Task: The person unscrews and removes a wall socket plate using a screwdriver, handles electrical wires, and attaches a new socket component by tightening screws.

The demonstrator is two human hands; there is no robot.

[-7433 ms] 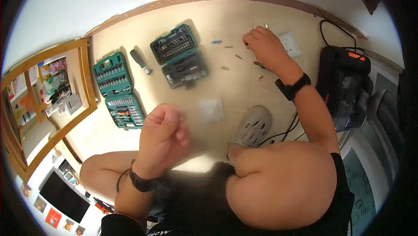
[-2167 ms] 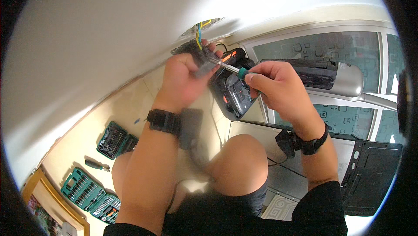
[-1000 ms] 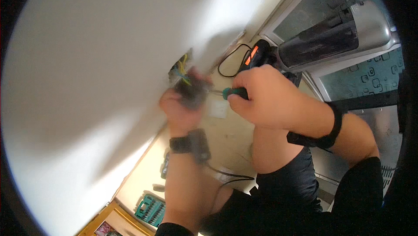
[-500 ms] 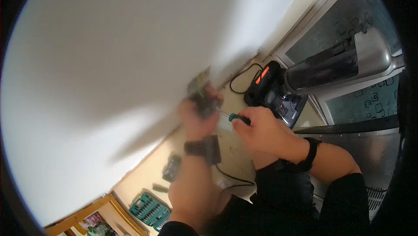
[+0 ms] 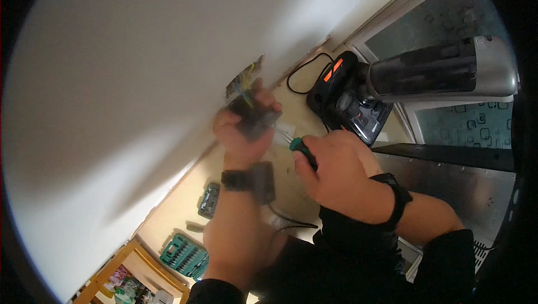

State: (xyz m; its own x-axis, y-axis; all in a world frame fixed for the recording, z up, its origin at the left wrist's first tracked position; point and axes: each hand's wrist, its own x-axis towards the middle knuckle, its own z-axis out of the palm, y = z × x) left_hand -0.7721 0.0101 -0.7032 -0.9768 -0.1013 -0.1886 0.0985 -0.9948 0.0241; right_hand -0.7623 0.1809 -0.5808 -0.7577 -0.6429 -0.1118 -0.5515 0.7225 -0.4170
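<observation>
White wall (image 5: 129, 68), shadow-streaked; beige floor (image 5: 296, 189); patterned glass panels (image 5: 465, 127) right.

The screwdriver handle (image 5: 297, 145) in the right fingers (image 5: 305, 168) looks plastic; its rod (image 5: 283, 135) is shiny metal. Just past the left fingers (image 5: 263, 98), the wall hole (image 5: 238, 81) looks rough. Far from all the fingers, the frame (image 5: 110, 266) is smooth wood.

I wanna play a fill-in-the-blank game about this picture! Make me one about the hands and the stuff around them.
1. The right hand grips the green and black handle of a ____.
2. The left hand holds a dark block, and yellow wires come out of a hole in the ____.
3. The tool case lying open at the bottom left is coloured ____.

Missing words: screwdriver; wall; green.
</observation>
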